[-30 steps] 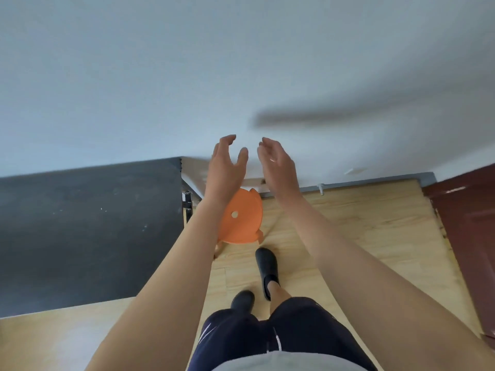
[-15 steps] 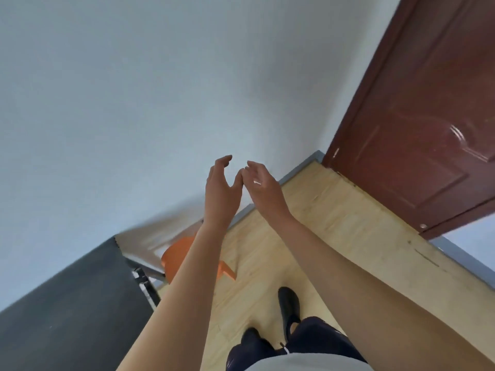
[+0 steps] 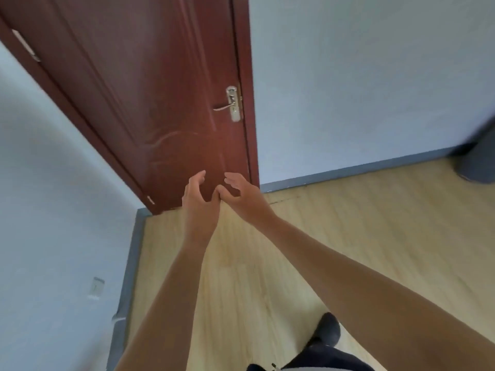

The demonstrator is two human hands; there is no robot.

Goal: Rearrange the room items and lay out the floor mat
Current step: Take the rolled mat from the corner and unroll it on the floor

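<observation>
- Swung rightward since a second ago: the orange stool and dark mat have left view, and a red-brown door (image 3: 166,103) now fills the upper left.
- Both hands are raised before the door, left hand (image 3: 199,202) and right hand (image 3: 241,196) touching at the thumbs, fingers loosely spread, holding nothing.
- No floor mat shows (only wooden floor (image 3: 375,223)).
- Counted: two hands, one door, one door handle (image 3: 232,104), one dark shoe (image 3: 327,332).

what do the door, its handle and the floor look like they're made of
Door: probably wood or wood veneer, dark reddish-brown, semi-gloss, with raised panel moulding. Handle: metal, shiny silver-gold lever and plate. Floor: pale plank pattern, likely laminate or wood; faint grain and seams.
</observation>
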